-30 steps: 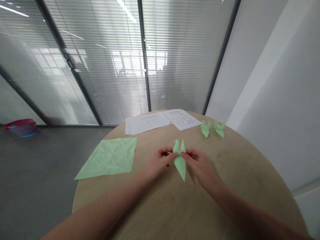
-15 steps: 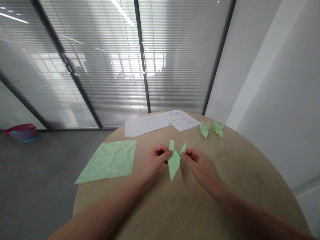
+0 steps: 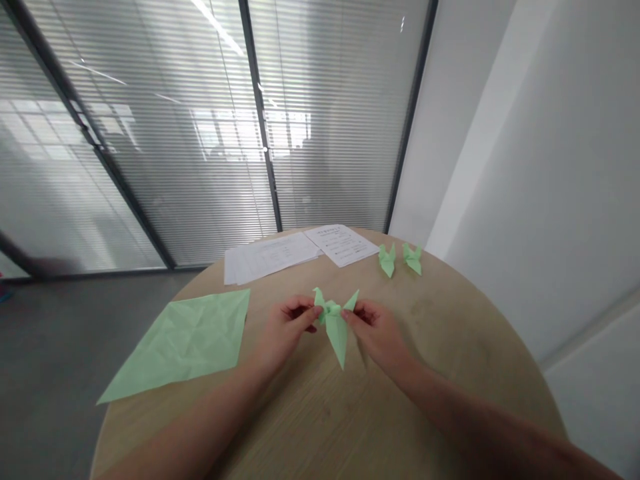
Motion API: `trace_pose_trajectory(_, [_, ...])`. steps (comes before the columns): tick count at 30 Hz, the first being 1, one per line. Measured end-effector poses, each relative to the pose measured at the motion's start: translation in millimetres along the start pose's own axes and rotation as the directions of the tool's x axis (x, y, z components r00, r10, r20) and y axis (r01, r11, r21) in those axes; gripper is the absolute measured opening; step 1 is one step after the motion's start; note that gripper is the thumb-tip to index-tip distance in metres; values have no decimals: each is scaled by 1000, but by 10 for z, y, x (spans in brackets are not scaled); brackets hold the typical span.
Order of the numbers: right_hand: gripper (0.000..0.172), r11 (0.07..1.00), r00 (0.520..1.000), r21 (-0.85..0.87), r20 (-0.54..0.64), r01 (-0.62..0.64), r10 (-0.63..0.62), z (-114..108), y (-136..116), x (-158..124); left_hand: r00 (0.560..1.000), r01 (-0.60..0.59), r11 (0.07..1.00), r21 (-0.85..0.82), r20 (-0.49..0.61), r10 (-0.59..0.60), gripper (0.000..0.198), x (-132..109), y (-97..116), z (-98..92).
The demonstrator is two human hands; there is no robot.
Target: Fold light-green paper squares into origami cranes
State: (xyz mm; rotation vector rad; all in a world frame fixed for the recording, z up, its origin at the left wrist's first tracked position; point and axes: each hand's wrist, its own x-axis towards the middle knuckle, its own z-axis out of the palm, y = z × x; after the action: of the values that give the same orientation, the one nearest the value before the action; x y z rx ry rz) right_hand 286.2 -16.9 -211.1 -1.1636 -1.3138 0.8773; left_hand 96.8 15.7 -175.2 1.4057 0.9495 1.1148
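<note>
Facing blinds [image 3: 200, 207], wooden table [image 3: 450, 320] beneath paper crane [image 3: 337, 333]

no legible text. right-hand printed sheet [image 3: 345, 247]: a heading and lines below, too small to read. white sheets [image 3: 267, 259] to its left: faint print, also unreadable.

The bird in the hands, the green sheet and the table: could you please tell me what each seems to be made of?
The bird looks like matte paper, from its sharp folds and thin points. The sheet is probably matte paper too, with creases across it. The table has pale brown grain and a dull finish: wood or wood-look laminate, I cannot tell which.
</note>
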Motion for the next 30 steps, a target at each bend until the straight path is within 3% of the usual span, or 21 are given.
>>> trace_pose_trajectory(5, [20, 998, 999, -22, -10, 52, -52, 7, -4, -4, 1000, 5, 1000, 28, 26, -6, 21, -8, -8, 11])
trace_pose_trajectory(11, [21, 998, 998, -40, -37, 48, -49, -7, -6, 11, 997, -32, 999, 5, -76, 32, 20, 27, -25, -33])
trace_pose_trajectory(18, [19, 996, 996, -67, -66, 62, -67, 2, -23, 14, 1000, 3, 998, 65, -31, -1, 33, 16, -25, 7])
trace_pose_trajectory(22, [17, 986, 989, -132, -96, 102, -115, 0, -27, 12, 984, 161, 983, 84, 69, -167, 47, -5, -111, 54])
trace_pose_trajectory(25, [16, 978, 986, -158, -75, 137, -150, -2, -25, 5, 930, 266, 957, 118, 229, -287, 52, -14, -203, 80])
trace_pose_trajectory(27, [15, 973, 984, -156, -32, 169, -177, -3, -25, -2, 914, 260, 958, 118, 289, -284, 52, -15, -243, 87])
trace_pose_trajectory(30, [13, 982, 984, -67, 29, 176, -175, -10, -15, -4, 936, 225, 970, 89, 259, -240, 51, -16, -243, 83])
